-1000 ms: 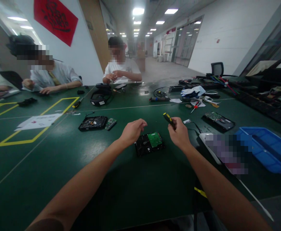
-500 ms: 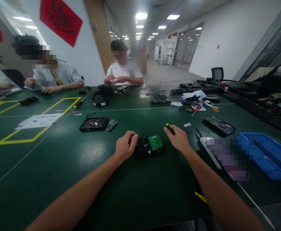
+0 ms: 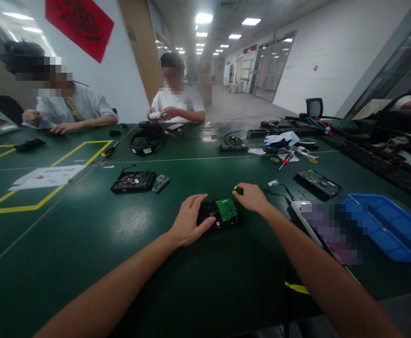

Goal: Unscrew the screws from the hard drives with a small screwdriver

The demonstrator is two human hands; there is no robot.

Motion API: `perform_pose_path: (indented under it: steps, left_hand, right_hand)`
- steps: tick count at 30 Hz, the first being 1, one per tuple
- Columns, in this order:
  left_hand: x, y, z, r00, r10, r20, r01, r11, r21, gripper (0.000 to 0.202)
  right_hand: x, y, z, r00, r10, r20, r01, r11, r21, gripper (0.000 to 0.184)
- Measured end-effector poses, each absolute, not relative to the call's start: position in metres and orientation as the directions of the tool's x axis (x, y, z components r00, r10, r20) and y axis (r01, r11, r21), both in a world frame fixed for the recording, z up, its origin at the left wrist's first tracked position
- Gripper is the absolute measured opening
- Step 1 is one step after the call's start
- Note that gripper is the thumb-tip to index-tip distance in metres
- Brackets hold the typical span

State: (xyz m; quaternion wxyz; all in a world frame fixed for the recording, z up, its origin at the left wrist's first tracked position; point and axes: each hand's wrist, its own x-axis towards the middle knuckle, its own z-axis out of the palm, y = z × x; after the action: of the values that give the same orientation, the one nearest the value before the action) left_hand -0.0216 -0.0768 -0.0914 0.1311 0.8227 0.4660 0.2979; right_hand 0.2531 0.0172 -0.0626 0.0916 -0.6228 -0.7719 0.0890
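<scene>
A black hard drive with a green circuit board on its upper face lies flat on the table. My left hand grips its left side, thumb on the upper face and fingers stretched towards the far edge. Closed around a screwdriver with a yellow-and-black handle, my right hand is at the drive's far right corner. The screwdriver's tip is hidden, so contact with the drive cannot be seen.
Left lie another hard drive and a loose circuit board. A third drive, a blue tray and a red-handled screwdriver are right. Beyond are a headset and gloves. Other people sit across the table.
My left hand has opened out from a pinch and spread over the drive's left side. My right hand has moved left with the screwdriver, closer to the drive. The view has shifted slightly.
</scene>
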Motion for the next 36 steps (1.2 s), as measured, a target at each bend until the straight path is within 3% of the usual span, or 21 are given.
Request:
perform_pose_path:
  steps: [3, 12, 36]
  left_hand:
    - [-0.021, -0.076, -0.092, 0.433, 0.823, 0.367, 0.681, -0.566, 0.465, 0.077]
    - [-0.02, -0.077, -0.09, 0.522, 0.794, 0.311, 0.65, -0.607, 0.457, 0.088]
    - [-0.014, -0.081, -0.089, 0.532, 0.804, 0.265, 0.677, -0.592, 0.437, 0.101]
  right_hand:
    - [0.242, 0.038, -0.057, -0.231, 0.973, 0.017, 0.945, 0.229, -0.233, 0.019]
    - [0.23, 0.094, -0.073, -0.209, 0.978, -0.024, 0.945, 0.196, -0.261, 0.025]
    - [0.231, 0.108, -0.08, -0.147, 0.982, -0.116, 0.96, 0.113, -0.255, 0.021]
